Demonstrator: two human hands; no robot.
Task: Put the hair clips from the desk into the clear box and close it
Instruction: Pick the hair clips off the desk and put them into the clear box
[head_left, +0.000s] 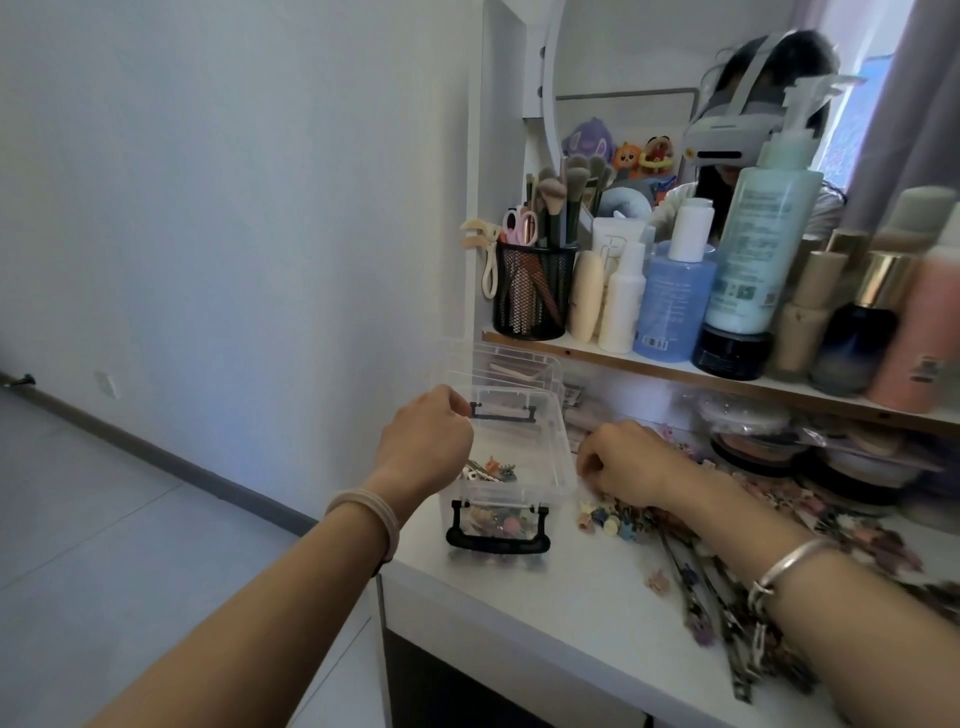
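A clear plastic box (545, 467) with black latches stands open at the left end of the white desk (545, 587), with several small clips inside. Its clear lid (511, 364) is tipped up behind it. My left hand (423, 441) is curled over the box's left rim, fingers near the far black latch (503, 413). My right hand (621, 462) rests fingers-down on the desk just right of the box, closed around small hair clips (608, 522) in a loose pile. Long barrettes (711, 597) lie under my right forearm.
A shelf (675, 366) above the desk carries bottles, tubes and a black mesh cup (532, 291) of brushes. Compacts and pads sit beneath the shelf at the right. A round mirror hangs behind. The desk's left edge drops to the floor beside the box.
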